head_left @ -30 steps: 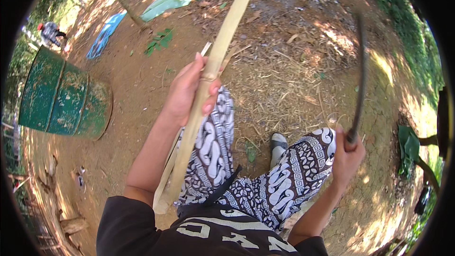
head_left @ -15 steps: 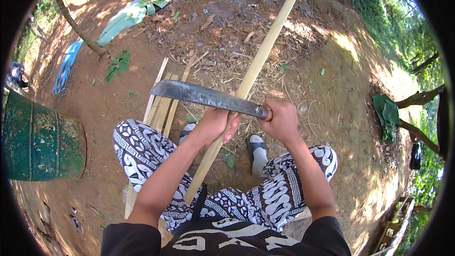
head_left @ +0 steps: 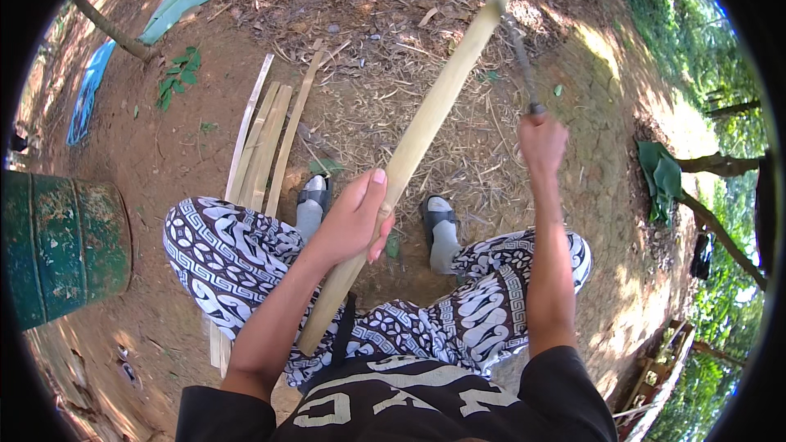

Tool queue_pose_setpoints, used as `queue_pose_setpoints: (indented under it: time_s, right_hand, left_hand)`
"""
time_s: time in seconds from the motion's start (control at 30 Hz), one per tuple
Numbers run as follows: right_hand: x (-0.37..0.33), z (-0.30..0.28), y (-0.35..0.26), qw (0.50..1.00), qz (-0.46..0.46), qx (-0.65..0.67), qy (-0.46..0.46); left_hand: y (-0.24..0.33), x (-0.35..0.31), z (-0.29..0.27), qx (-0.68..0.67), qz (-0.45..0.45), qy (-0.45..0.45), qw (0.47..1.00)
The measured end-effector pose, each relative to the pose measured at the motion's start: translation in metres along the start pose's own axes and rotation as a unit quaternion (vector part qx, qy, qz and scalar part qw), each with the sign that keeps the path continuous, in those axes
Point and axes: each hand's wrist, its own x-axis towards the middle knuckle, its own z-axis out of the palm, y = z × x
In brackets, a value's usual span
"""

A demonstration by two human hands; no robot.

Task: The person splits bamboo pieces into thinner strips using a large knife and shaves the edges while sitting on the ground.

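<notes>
A long pale bamboo strip (head_left: 440, 96) slants from my lap up to the far edge of the view. My left hand (head_left: 354, 217) is wrapped round its lower part, above my left thigh. Out to the right, my right hand (head_left: 544, 145) grips the handle of a machete (head_left: 522, 56). The blade points away from me, seen almost edge-on and a little blurred. Its tip end is close to the strip's far part, beside a node; whether it touches I cannot tell.
Several split bamboo slats (head_left: 266, 143) lie by my left foot. Shavings (head_left: 434, 165) litter the soil ahead. A green drum (head_left: 70, 245) stands at the left, near a blue bundle (head_left: 92, 94) and a thin trunk (head_left: 115, 33). Branches (head_left: 720, 165) with a big leaf are at the right.
My right hand has swung the machete from across the strip near my left hand out to the far right. My left hand keeps its hold, and the view has shifted slightly.
</notes>
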Motion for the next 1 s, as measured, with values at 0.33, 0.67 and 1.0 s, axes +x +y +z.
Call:
queue_pose_setpoints:
  time_s: [0.33, 0.67, 1.0]
  right_hand:
    - [-0.081, -0.027, -0.069, 0.964, -0.084, 0.175, -0.182]
    - [-0.110, -0.014, -0.092, 0.924, -0.082, 0.227, -0.296]
    - [-0.100, 0.002, -0.101, 0.856, 0.116, 0.348, -0.365]
  left_hand:
    - [-0.011, 0.019, -0.008, -0.146, 0.070, 0.012, 0.987]
    - [-0.010, 0.037, -0.012, -0.168, 0.154, 0.096, 0.969]
    - [-0.007, 0.037, -0.018, -0.207, 0.072, 0.070, 0.973]
